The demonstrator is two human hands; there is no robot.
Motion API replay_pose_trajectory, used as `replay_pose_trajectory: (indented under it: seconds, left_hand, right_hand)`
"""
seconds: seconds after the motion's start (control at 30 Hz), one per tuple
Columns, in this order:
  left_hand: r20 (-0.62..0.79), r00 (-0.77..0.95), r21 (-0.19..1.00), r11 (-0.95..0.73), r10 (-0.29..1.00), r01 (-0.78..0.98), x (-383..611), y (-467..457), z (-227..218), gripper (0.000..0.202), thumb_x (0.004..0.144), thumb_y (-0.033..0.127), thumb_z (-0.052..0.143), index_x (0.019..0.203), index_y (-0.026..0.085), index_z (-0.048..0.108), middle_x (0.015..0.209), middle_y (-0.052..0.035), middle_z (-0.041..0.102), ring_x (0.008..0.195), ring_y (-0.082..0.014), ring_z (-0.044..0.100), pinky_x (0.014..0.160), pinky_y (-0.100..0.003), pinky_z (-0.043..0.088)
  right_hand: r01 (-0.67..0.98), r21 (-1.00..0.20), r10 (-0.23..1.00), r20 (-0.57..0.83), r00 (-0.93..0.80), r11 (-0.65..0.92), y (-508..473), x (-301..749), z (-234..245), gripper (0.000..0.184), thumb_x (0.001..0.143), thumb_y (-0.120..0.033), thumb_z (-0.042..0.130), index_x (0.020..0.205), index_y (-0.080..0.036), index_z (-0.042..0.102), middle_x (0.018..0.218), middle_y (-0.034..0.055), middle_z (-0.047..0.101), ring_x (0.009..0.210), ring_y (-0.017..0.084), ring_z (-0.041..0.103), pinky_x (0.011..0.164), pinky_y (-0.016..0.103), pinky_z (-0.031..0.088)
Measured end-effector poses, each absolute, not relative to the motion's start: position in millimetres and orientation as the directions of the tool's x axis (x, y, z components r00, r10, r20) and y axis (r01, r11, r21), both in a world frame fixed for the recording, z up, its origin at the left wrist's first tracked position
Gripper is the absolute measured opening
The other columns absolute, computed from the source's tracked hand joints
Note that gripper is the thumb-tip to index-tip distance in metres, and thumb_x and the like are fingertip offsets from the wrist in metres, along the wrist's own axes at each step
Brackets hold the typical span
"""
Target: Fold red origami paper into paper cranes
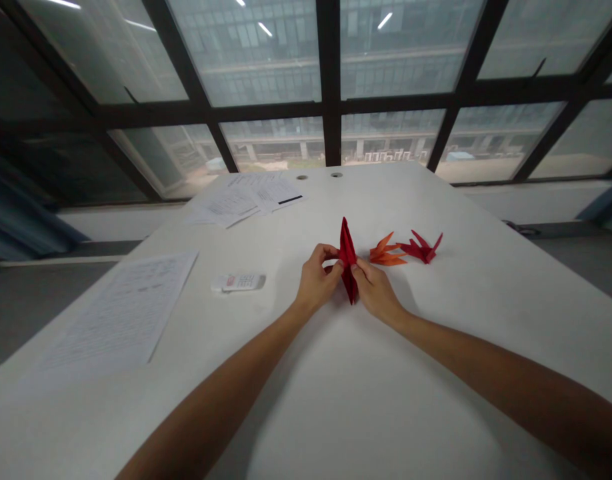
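Between my two hands is a dark red folded origami paper (347,248), a long narrow diamond with pointed ends toward and away from me. My left hand (320,277) pinches its left side near the middle, thumb on top. On the opposite side, my right hand (376,287) grips the paper with its thumb against the fold. Fingers beneath the paper are partly hidden. Just beyond my right hand lie an orange folded paper crane (386,252) and a red one (422,248), close together on the table.
The white table (306,400) runs toward large dark-framed windows (331,87). A small white remote control (239,283) lies left of my hands. One printed sheet (121,313) rests on the left, and several papers (246,197) overlap farther back. Two round holes pierce the far edge.
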State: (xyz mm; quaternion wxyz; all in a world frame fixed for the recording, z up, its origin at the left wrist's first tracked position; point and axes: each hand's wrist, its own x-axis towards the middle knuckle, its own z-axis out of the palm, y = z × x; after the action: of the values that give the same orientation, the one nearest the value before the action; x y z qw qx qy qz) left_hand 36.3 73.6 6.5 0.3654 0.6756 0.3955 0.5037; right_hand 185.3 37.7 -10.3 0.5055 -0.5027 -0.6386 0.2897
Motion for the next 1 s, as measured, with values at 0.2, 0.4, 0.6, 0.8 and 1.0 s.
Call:
replay_pose_trajectory:
  seconds: [0.2,0.4,0.6,0.8,1.0]
  left_hand:
    - [0.391,0.195,0.864,-0.432,0.899,0.259,40.4,71.5,6.1,0.016,0.083,0.028,0.072,0.088,0.019,0.061,0.089,-0.0035,0.067,0.087,-0.0172,0.066,0.074,-0.028,0.060]
    - [0.381,0.187,0.865,-0.421,0.905,0.273,38.4,77.0,4.3,0.021,0.086,0.022,0.066,0.106,0.022,0.059,0.079,0.0022,0.066,0.075,-0.0138,0.066,0.067,-0.024,0.057]
    - [0.381,0.107,0.888,-0.396,0.918,0.235,39.1,77.4,11.0,0.024,0.085,0.019,0.065,0.106,0.022,0.056,0.076,0.0032,0.063,0.074,-0.0137,0.064,0.067,-0.023,0.052]
    - [0.339,0.130,0.924,-0.356,0.932,0.140,49.5,74.7,10.9,0.035,0.085,0.039,0.075,0.106,0.021,0.054,0.087,-0.0010,0.067,0.080,-0.0151,0.067,0.068,-0.025,0.054]
    - [0.330,0.112,0.927,-0.344,0.937,0.150,50.0,76.9,5.2,0.026,0.085,0.018,0.069,0.105,0.020,0.053,0.092,-0.0030,0.068,0.083,-0.0156,0.068,0.069,-0.026,0.057]
  right_hand:
    - [0.386,-0.854,0.923,0.385,0.016,0.350,39.7,185.4,-8.9,0.031,0.099,-0.030,0.048,0.107,-0.018,0.075,0.091,0.0045,0.077,0.080,0.021,0.068,0.073,0.029,0.051]
    - [0.437,-0.830,0.909,0.412,0.061,0.347,47.6,191.9,-8.9,0.035,0.100,-0.035,0.048,0.075,-0.018,0.067,0.063,-0.0005,0.064,0.059,0.017,0.056,0.056,0.026,0.039]
    - [0.480,-0.815,0.882,0.445,0.158,0.325,56.3,198.5,-5.6,0.039,0.099,-0.036,0.049,0.064,-0.020,0.058,0.055,-0.0017,0.056,0.055,0.016,0.051,0.054,0.027,0.034]
    - [0.503,-0.797,0.886,0.448,0.123,0.334,53.0,196.6,-1.6,0.027,0.094,-0.034,0.059,0.078,-0.018,0.074,0.070,0.0031,0.074,0.062,0.019,0.064,0.057,0.027,0.045]
    - [0.553,-0.772,0.888,0.444,0.119,0.312,51.8,196.5,-1.4,0.025,0.095,-0.034,0.059,0.102,-0.020,0.078,0.093,0.0053,0.081,0.076,0.021,0.072,0.069,0.029,0.055]
